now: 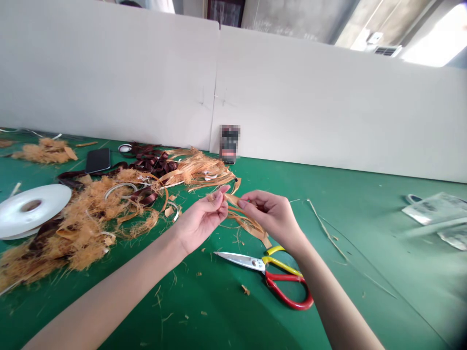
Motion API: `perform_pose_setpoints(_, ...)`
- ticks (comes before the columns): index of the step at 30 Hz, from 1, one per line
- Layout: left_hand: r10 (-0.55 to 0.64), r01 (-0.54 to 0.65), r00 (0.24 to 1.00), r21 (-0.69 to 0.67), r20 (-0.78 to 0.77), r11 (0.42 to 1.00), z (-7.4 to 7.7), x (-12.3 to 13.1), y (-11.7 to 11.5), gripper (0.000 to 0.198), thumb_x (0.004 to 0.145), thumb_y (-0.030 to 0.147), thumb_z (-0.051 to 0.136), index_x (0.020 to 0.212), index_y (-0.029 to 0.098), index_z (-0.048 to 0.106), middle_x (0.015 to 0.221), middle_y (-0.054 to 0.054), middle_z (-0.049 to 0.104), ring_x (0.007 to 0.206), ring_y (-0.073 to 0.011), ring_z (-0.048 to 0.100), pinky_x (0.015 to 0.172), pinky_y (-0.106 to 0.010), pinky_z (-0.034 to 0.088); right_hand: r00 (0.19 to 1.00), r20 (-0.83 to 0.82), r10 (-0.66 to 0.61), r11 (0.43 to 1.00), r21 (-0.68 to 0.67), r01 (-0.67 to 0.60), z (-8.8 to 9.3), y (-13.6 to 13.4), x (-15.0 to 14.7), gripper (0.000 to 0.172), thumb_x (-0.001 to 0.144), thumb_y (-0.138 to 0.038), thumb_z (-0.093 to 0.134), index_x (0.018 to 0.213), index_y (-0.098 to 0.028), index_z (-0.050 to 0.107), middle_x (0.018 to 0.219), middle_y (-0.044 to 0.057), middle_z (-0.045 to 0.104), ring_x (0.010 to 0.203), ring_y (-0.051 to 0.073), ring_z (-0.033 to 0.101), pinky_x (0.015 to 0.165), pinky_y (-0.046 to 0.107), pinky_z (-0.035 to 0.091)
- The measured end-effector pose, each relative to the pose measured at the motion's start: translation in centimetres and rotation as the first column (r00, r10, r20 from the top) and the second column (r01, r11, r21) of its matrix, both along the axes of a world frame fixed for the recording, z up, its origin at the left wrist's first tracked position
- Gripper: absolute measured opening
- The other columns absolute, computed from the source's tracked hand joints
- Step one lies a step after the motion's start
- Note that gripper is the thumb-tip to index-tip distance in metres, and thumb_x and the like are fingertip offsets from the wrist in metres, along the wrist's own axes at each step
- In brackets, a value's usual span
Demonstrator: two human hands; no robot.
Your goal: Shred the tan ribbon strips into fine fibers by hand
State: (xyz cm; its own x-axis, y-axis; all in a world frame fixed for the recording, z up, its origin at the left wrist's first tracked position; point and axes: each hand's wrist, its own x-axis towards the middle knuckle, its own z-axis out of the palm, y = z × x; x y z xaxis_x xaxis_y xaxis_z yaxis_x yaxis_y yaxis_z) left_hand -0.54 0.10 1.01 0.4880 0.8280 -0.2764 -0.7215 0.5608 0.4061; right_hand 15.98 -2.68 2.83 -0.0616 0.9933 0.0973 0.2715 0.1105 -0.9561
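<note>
My left hand and my right hand hold a frayed tan fibre strip between their fingertips above the green mat. The strip hangs down and to the right, and the fingers hide part of it. Just below my right wrist lie steel scissors with red and yellow handles, not touching either hand. To the left of my left hand spreads a heap of shredded tan fibre.
A white ribbon spool, dark brown ribbon, a black phone and another fibre tuft lie at the left. A thin fibre stalk and clear plastic sheets lie at the right. A white partition stands behind the mat.
</note>
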Motion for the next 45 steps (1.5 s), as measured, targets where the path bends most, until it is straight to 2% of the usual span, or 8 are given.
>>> perform_pose_setpoints(12, -0.066, 0.057, 0.994, 0.103, 0.091, 0.993, 0.5, 0.1, -0.7, 0.026, 0.064, -0.005, 0.067, 0.084, 0.013, 0.071, 0.061, 0.002, 0.051, 0.058, -0.0070, 0.047, 0.056, -0.018, 0.042, 0.983, -0.178, 0.042, 0.998, -0.036, -0.050, 1.6, 0.1, -0.2, 0.019, 0.069, -0.034, 0.075, 0.070, -0.017, 0.067, 0.064, -0.001, 0.063, 0.055, 0.008, 0.051, 0.050, 0.022, 0.038)
perform_pose_setpoints(21, -0.010, -0.007, 0.997, 0.217, 0.080, 0.976, 1.3, -3.7, 2.5, 0.007, 0.079, 0.018, 0.067, 0.086, 0.020, 0.068, 0.052, 0.005, 0.046, 0.054, -0.0082, 0.045, 0.054, -0.020, 0.038, 0.990, -0.068, -0.127, 0.992, 0.012, 0.128, 1.6, 0.1, 2.0, 0.020, 0.070, -0.036, 0.072, 0.066, -0.017, 0.067, 0.053, -0.003, 0.054, 0.046, 0.007, 0.039, 0.042, 0.023, 0.028)
perform_pose_setpoints(27, 0.182, -0.015, 0.946, 0.522, -0.269, 0.853, 1.8, -4.1, 3.6, 0.019, 0.083, 0.034, 0.065, 0.092, 0.018, 0.073, 0.078, -0.001, 0.064, 0.074, -0.0118, 0.056, 0.067, -0.022, 0.042, 0.990, -0.032, -0.134, 0.990, 0.043, 0.135, 1.8, 0.0, 2.8, 0.020, 0.072, -0.037, 0.072, 0.068, -0.018, 0.068, 0.049, -0.004, 0.050, 0.043, 0.006, 0.035, 0.041, 0.024, 0.025)
perform_pose_setpoints(31, 0.204, 0.337, 0.782, 0.675, -0.589, 0.657, 2.6, -2.0, 2.2, 0.026, 0.081, 0.041, 0.067, 0.099, 0.022, 0.073, 0.111, -0.006, 0.066, 0.106, -0.0227, 0.057, 0.085, -0.029, 0.041, 0.994, 0.109, -0.015, 0.998, 0.068, 0.007, 2.3, 0.0, 2.1, 0.021, 0.080, -0.039, 0.066, 0.072, -0.019, 0.066, 0.058, -0.001, 0.059, 0.049, 0.009, 0.046, 0.046, 0.026, 0.036)
perform_pose_setpoints(33, 0.148, 0.420, 0.737, 0.619, -0.659, 0.664, 2.9, -1.1, 1.6, 0.022, 0.077, 0.036, 0.072, 0.095, 0.024, 0.073, 0.102, -0.005, 0.068, 0.097, -0.0221, 0.060, 0.078, -0.029, 0.043, 0.981, 0.195, 0.023, 0.988, 0.145, -0.052, 2.4, 0.0, 1.9, 0.018, 0.082, -0.036, 0.063, 0.075, -0.020, 0.067, 0.081, 0.004, 0.067, 0.072, 0.016, 0.059, 0.064, 0.031, 0.046)
perform_pose_setpoints(36, 0.071, 0.355, 0.793, 0.554, -0.605, 0.753, 2.7, -0.2, 1.3, 0.006, 0.074, 0.024, 0.076, 0.078, 0.020, 0.073, 0.080, -0.002, 0.068, 0.082, -0.0173, 0.059, 0.074, -0.027, 0.042, 0.962, 0.271, -0.002, 0.965, 0.254, -0.070, 2.4, 0.1, 1.8, 0.012, 0.084, -0.032, 0.061, 0.078, -0.022, 0.066, 0.102, 0.007, 0.064, 0.100, 0.023, 0.058, 0.087, 0.039, 0.045)
perform_pose_setpoints(39, 0.020, 0.255, 0.869, 0.481, -0.495, 0.839, 1.7, 0.2, 1.2, 0.007, 0.075, 0.017, 0.074, 0.069, 0.018, 0.071, 0.072, 0.000, 0.062, 0.072, -0.0121, 0.053, 0.069, -0.023, 0.039, 0.957, 0.290, -0.011, 0.960, 0.269, -0.071, 2.4, 0.0, 1.9, 0.015, 0.087, -0.028, 0.057, 0.074, -0.021, 0.063, 0.098, 0.008, 0.060, 0.099, 0.022, 0.057, 0.082, 0.037, 0.045)
perform_pose_setpoints(45, -0.173, 0.260, 0.947, 0.333, -0.270, 0.907, 0.3, 0.4, 0.7, 0.009, 0.075, 0.021, 0.073, 0.071, 0.015, 0.067, 0.071, 0.000, 0.051, 0.064, -0.0096, 0.046, 0.062, -0.022, 0.040, 0.958, 0.287, 0.015, 0.956, 0.277, -0.098, 2.5, -0.1, 1.6, 0.021, 0.088, -0.022, 0.053, 0.069, -0.018, 0.059, 0.093, 0.007, 0.054, 0.080, 0.016, 0.053, 0.066, 0.030, 0.044)
